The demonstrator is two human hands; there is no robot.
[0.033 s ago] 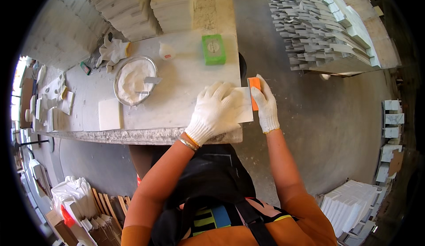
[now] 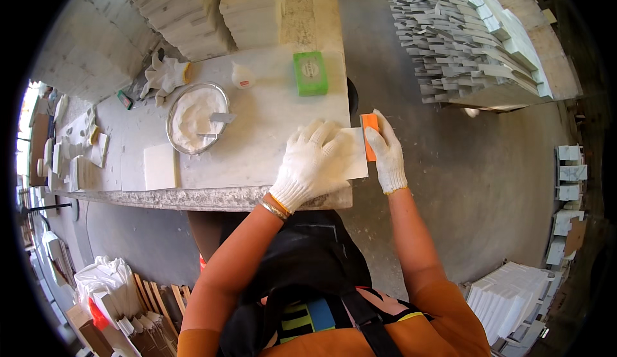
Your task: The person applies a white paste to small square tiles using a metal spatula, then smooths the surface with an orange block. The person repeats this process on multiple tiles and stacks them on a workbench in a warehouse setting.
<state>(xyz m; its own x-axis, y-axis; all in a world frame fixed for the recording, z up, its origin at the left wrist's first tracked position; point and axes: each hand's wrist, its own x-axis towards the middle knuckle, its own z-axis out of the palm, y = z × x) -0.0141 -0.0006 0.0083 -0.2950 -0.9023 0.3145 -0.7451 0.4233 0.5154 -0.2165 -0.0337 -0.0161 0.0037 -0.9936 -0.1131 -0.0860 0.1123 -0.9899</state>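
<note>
White knit gloves cover both my hands. My left hand lies flat with its fingers stretched over a white stone tile, pressing it on the worktable; the tile's right end sticks out past the table edge. My right hand grips an orange sanding block with a dark grey face, held upright against that end of the tile. Some of its fingers are hidden behind the block. Beyond my left hand is a round metal bowl of white paste or powder, with a flat metal blade in it.
On the worktable are a green box, a small white bottle, a loose glove and another white tile. Tall tile stacks rise at the back. Stacked grey-white strips stand across the floor at right.
</note>
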